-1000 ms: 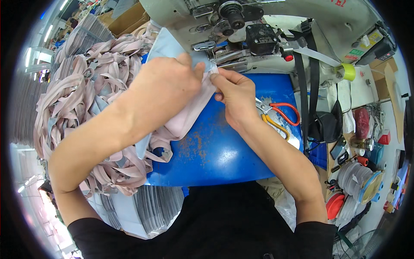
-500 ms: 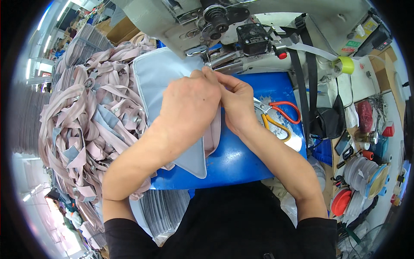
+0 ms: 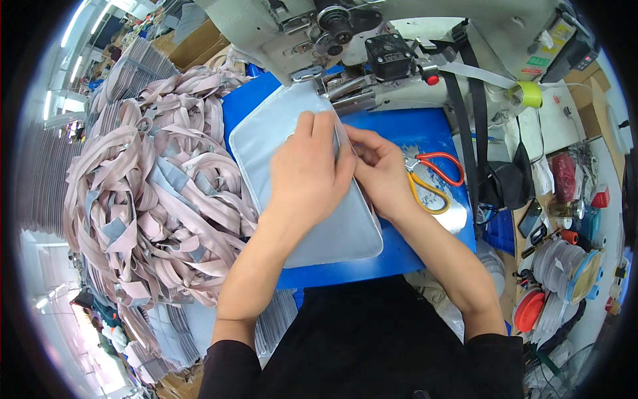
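Note:
A light grey-blue fabric panel [image 3: 335, 236] with rounded corners and a stitched border lies aslant on the blue sewing table [image 3: 425, 126]. Its far end reaches the needle area of the sewing machine [image 3: 332, 30]. My left hand [image 3: 309, 169] rests on the panel, fingers stretched forward and lying flat. Beside it, at the panel's right edge, my right hand [image 3: 382, 173] is closed, thumb and fingers pinching that edge. What lies beneath the panel's edge is mostly hidden by my hands. Scissors [image 3: 430, 183] with one red and one yellow handle lie just right of my right hand.
A large heap of pinkish zipper strips [image 3: 179, 193] with grey-blue tabs fills the left side. Stacked grey panels [image 3: 136, 63] stand behind it. Black straps [image 3: 477, 113] hang at the machine's right. Spools and small tools [image 3: 555, 266] crowd the far right.
The panel has turned and shifted right and toward me, covering the mauve piece seen below my hands. My left hand has come back from the machine and flattened; my right hand has moved slightly right and nearer.

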